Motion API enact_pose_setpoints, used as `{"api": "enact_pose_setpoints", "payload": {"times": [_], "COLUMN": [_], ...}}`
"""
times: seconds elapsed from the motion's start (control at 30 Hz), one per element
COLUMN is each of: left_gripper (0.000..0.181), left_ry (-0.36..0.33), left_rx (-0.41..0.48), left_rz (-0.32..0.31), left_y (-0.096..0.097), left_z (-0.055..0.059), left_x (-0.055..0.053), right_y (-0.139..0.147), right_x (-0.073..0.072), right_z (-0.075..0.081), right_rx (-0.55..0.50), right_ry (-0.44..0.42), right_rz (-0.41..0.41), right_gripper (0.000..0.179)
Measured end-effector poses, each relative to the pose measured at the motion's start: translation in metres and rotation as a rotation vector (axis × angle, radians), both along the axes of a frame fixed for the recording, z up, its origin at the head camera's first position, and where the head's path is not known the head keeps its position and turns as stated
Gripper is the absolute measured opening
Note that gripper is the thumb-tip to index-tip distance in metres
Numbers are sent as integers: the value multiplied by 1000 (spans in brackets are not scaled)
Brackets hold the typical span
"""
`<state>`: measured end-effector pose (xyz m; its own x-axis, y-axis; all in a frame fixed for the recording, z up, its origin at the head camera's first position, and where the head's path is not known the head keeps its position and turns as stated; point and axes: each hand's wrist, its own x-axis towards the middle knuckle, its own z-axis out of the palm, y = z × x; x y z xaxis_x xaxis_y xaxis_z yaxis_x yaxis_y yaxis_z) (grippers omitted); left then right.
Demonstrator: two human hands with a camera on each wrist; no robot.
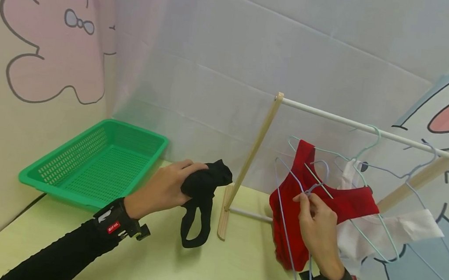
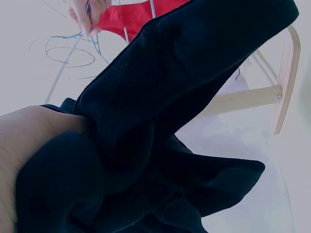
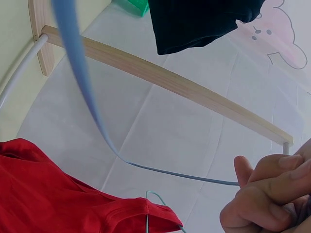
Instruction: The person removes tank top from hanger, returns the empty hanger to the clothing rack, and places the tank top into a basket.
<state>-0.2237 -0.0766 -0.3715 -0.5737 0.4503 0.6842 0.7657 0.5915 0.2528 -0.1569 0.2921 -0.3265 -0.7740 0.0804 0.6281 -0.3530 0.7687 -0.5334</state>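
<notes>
My left hand (image 1: 169, 184) grips a bunched black garment (image 1: 200, 191), and a looped strap of it dangles over the table. In the left wrist view the black cloth (image 2: 160, 87) spreads in folds across the hand. Farther right, my right hand (image 1: 317, 222) pinches a blue-lilac wire hanger (image 1: 283, 204) near the base of its hook. Behind that hand a red sleeveless top (image 1: 294, 207) hangs on a mint-green hanger (image 1: 366, 147). The hanger's blue wire (image 3: 92, 102) crosses the right wrist view, apart from the black garment.
A rack with a white rail (image 1: 341, 118) and wooden posts (image 1: 255, 151) stands on the pale yellow table (image 1: 159, 258). Behind the red top, a white garment (image 1: 399, 228) hangs from another lilac hanger (image 1: 420, 173). A green perforated basket (image 1: 123, 165) sits at the left.
</notes>
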Motion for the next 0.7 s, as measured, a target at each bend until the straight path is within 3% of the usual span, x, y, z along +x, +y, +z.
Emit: {"api": "enact_pose_setpoints", "payload": {"times": [0.43, 0.7], "left_gripper": [70, 70], "left_ry": [0, -12], "left_rx": [37, 54], "left_rz": [17, 59], "left_y": [-21, -38], "left_z": [12, 14], "left_x": [-4, -5], "right_y": [-1, -4], "right_x": [-6, -6], "right_z": [7, 10], "right_rx": [22, 23], "right_ry": [-6, -20], "right_rz": [11, 15], "right_gripper": [22, 23]}}
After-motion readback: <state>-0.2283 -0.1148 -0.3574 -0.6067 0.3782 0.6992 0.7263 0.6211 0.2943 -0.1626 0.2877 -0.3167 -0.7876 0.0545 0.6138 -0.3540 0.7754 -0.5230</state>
